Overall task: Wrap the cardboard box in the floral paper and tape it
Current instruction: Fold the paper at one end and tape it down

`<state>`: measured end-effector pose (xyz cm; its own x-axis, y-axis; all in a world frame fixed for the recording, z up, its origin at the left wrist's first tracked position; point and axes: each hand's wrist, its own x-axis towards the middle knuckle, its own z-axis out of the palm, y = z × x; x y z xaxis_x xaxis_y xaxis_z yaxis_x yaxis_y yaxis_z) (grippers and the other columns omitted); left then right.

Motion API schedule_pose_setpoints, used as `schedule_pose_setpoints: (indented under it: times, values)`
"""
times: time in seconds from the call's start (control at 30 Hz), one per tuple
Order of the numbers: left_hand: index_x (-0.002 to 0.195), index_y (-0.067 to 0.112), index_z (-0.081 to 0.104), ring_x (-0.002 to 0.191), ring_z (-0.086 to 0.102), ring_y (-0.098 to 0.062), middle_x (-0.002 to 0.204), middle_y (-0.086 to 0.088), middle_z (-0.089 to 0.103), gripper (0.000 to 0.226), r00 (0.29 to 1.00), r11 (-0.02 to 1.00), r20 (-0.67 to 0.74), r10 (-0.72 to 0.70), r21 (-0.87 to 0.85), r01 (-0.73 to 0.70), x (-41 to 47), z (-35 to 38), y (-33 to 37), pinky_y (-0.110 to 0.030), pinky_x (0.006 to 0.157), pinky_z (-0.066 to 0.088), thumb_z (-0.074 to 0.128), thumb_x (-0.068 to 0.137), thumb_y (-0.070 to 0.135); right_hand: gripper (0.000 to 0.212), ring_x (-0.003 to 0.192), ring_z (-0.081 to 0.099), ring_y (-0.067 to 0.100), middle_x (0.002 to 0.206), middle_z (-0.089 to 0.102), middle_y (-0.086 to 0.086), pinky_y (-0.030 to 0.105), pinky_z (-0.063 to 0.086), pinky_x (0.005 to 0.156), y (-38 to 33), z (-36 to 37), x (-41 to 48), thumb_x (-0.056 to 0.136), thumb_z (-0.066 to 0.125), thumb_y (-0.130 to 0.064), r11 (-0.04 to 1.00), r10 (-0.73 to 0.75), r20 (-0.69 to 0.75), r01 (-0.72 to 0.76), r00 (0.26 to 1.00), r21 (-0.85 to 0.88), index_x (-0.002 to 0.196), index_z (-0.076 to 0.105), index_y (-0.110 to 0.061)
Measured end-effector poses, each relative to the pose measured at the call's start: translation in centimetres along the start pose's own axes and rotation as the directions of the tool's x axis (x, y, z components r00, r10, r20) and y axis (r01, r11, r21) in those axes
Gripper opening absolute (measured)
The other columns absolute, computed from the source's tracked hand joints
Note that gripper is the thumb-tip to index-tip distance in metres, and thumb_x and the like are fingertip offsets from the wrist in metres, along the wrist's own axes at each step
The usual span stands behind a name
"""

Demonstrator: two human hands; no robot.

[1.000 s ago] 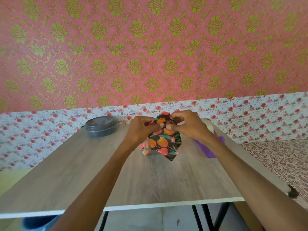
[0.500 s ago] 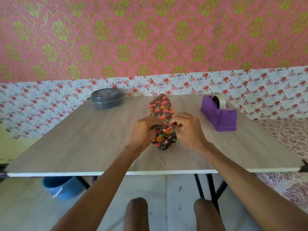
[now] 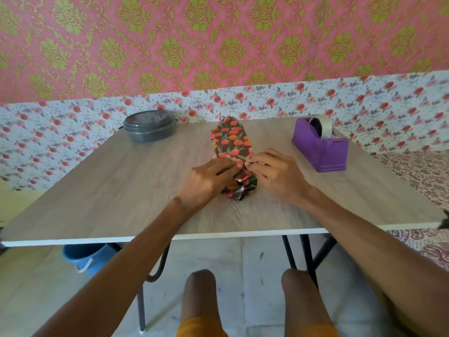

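The box, fully covered in dark floral paper point(image 3: 232, 142) with red and orange tulips, lies lengthwise on the wooden table point(image 3: 116, 190), pointing away from me. The cardboard itself is hidden. My left hand point(image 3: 209, 178) rests on the parcel's near end with its fingers stretched out, pressing the paper down. My right hand point(image 3: 274, 173) sits on the other side of that end, fingers bent, pinching the paper where the fingertips of both hands meet. Below my hands the paper's near end looks crumpled and folded.
A purple tape dispenser point(image 3: 320, 147) with a roll of clear tape stands at the back right. A grey lidded container point(image 3: 148, 126) sits at the back left. A blue bucket point(image 3: 85, 256) stands under the table; my knees are below its front edge.
A second ago both hands held the parcel up off the table. It now lies flat on the tabletop with both hands on its near end; the view has tipped downward.
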<state>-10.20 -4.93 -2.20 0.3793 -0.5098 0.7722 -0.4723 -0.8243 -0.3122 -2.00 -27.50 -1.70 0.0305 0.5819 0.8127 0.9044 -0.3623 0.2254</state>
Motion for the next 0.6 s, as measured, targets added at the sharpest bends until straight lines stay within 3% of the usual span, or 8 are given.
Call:
schedule_pose_setpoints:
  times: [0.17,0.27,0.33,0.5,0.6]
  values:
    - [0.123,0.008,0.067,0.112,0.063,-0.029,0.121,-0.010,0.066,0.029,0.998,0.999,0.070,0.000,0.050,-0.003,-0.3,0.7,0.1,-0.038,0.081,0.058,0.065,0.095,0.015,0.018,0.090,0.065,0.025,0.112,0.071,0.008,0.038,0.057,0.066,1.2,0.2,-0.6,0.085,0.072,0.002,0.999,-0.033,0.086,0.032,0.996,0.016,0.100,0.077,-0.007]
    - [0.117,0.008,0.070,0.113,0.062,-0.030,0.121,-0.010,0.065,0.029,0.995,0.999,0.099,-0.026,0.022,0.024,-0.1,0.8,0.2,-0.042,0.084,0.057,0.062,0.097,0.027,0.026,0.094,0.066,0.024,0.115,0.071,0.009,0.036,0.058,0.076,1.0,0.0,-0.7,0.079,0.074,0.010,0.994,0.044,0.097,-0.053,0.994,0.095,0.100,0.077,-0.005]
    - [0.114,0.009,0.072,0.113,0.061,-0.028,0.121,-0.008,0.065,0.030,0.992,0.998,0.104,-0.066,-0.011,0.067,0.1,0.7,0.4,-0.040,0.084,0.057,0.062,0.096,0.031,0.019,0.095,0.067,0.022,0.111,0.073,0.008,0.032,0.056,0.083,0.4,-0.2,-0.3,0.082,0.073,0.005,0.982,0.111,0.090,-0.123,0.990,0.143,0.098,0.078,-0.005]
    - [0.103,0.016,0.078,0.105,0.065,-0.018,0.115,0.001,0.070,0.021,0.968,0.955,0.111,-0.224,-0.172,0.241,1.0,0.0,0.9,-0.030,0.084,0.052,0.064,0.094,0.030,0.007,0.091,0.069,0.015,0.098,0.076,0.004,0.032,0.055,0.083,-0.8,-0.4,0.6,0.082,0.079,-0.015,0.938,0.273,0.053,-0.278,0.961,0.205,0.088,0.081,-0.011]
    - [0.100,0.020,0.079,0.100,0.065,-0.001,0.108,0.008,0.073,0.015,0.891,0.821,0.125,-0.436,-0.351,0.451,1.4,-0.3,0.8,-0.022,0.088,0.053,0.074,0.086,0.023,0.011,0.088,0.069,0.013,0.097,0.076,0.002,0.029,0.055,0.080,-1.0,-0.2,0.8,0.080,0.082,-0.020,0.909,0.360,0.037,-0.359,0.932,0.212,0.086,0.081,-0.012]
